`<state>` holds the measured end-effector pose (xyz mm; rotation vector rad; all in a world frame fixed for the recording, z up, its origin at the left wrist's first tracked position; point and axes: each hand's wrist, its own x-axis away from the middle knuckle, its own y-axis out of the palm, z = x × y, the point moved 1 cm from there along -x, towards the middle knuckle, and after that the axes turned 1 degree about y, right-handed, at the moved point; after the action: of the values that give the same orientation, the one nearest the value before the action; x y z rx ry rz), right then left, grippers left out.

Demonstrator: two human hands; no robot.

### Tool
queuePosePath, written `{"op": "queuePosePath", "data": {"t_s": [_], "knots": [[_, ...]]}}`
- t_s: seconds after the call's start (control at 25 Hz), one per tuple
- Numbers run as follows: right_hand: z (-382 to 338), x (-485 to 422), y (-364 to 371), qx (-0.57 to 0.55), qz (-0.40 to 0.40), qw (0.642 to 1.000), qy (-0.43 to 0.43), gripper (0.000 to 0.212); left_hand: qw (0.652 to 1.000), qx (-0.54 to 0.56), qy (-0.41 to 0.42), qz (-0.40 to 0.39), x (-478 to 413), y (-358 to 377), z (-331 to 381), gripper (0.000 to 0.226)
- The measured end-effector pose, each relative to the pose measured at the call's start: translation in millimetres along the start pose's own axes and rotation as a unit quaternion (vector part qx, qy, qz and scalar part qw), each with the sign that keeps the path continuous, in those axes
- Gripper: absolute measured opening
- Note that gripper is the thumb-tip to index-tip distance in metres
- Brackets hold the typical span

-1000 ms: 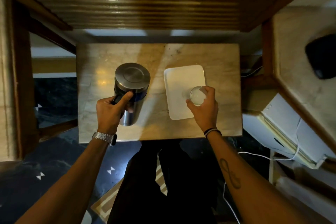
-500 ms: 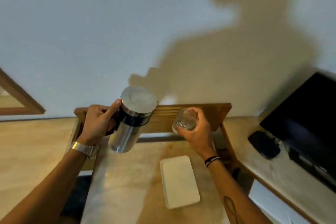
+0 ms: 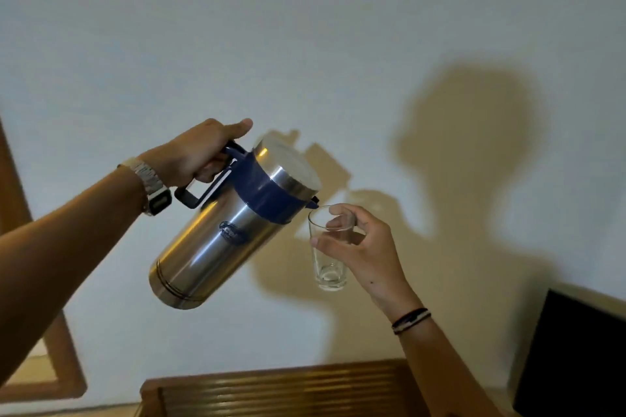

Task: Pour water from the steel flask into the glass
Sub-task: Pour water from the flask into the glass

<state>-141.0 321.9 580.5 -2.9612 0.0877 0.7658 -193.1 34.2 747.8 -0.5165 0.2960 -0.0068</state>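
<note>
The steel flask [image 3: 216, 244], with a blue collar and handle, hangs in the air tilted to the right. My left hand [image 3: 200, 152] grips its handle from above. Its small dark spout rests right at the rim of a clear glass [image 3: 327, 257]. My right hand [image 3: 359, 244] holds the glass upright by its upper part, fingers wrapped around the rim. A thin layer of water seems to sit at the bottom of the glass; no stream is clear to see.
A plain white wall fills the background with shadows of my arms and head. A ribbed wooden rail [image 3: 281, 389] runs along the bottom. A dark screen [image 3: 576, 359] stands at the lower right, a wooden frame [image 3: 57, 366] at the lower left.
Both hands lifted flask and glass off the table to chest height. The flask went from upright to tilted, its spout now at the glass rim. The view swung up from table to wall.
</note>
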Motion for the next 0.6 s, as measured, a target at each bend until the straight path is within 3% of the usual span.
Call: {"op": "queuePosePath", "data": {"t_s": [0.4, 0.6], "knots": [[-50.8, -15.3, -25.8, -0.019, 0.025, 0.999, -0.014, 0.062, 0.977, -0.202, 0.05, -0.044, -2.3, 17.1, 128.9, 0.069], [-61.3, -17.7, -39.1, -0.017, 0.016, 0.999, -0.023, 0.063, 0.957, -0.269, 0.072, -0.085, -5.1, 23.3, 154.8, 0.087]]}}
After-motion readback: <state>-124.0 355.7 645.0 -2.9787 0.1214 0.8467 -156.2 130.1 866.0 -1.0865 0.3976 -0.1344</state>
